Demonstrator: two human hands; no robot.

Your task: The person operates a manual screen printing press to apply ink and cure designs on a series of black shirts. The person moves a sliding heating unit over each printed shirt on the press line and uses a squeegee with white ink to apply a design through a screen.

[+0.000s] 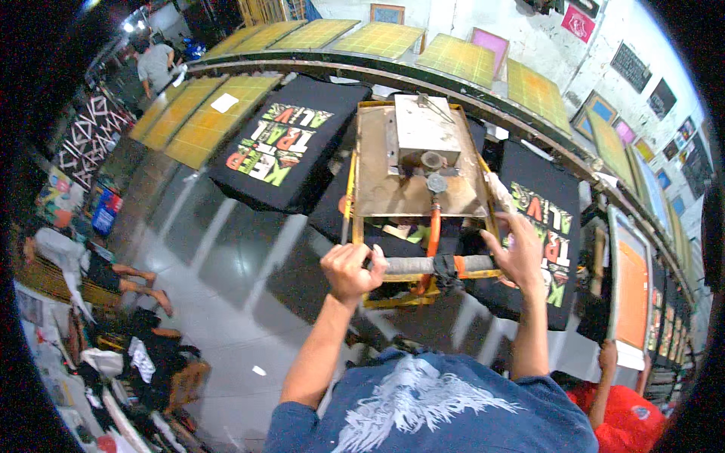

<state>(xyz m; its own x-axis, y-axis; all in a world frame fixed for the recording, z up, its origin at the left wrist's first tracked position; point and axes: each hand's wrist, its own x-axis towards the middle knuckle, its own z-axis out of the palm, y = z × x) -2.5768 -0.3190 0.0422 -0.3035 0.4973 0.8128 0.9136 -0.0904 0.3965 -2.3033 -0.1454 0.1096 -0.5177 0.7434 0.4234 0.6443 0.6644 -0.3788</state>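
Note:
My left hand [350, 273] is wrapped round the left end of a grey padded handle [408, 266]. Nearby, my right hand [522, 249] has its fingers apart beside the handle's right end; whether its palm touches the bar is unclear. The handle belongs to a yellow-framed heater [374, 189], a flat metal panel topped by a white metal box [427, 124]. An orange hose [435, 226] runs down from the panel towards the handle. Beneath it lies a printed black shirt, mostly hidden. More printed black shirts lie left [310, 143] and right [563, 192] of the heater.
Yellow-topped boards [377, 39] line the long rail behind. At the right, a person in a red shirt [623, 415] holds a framed orange screen [631, 294]. People sit at the left, and another person [156, 66] stands at the far left.

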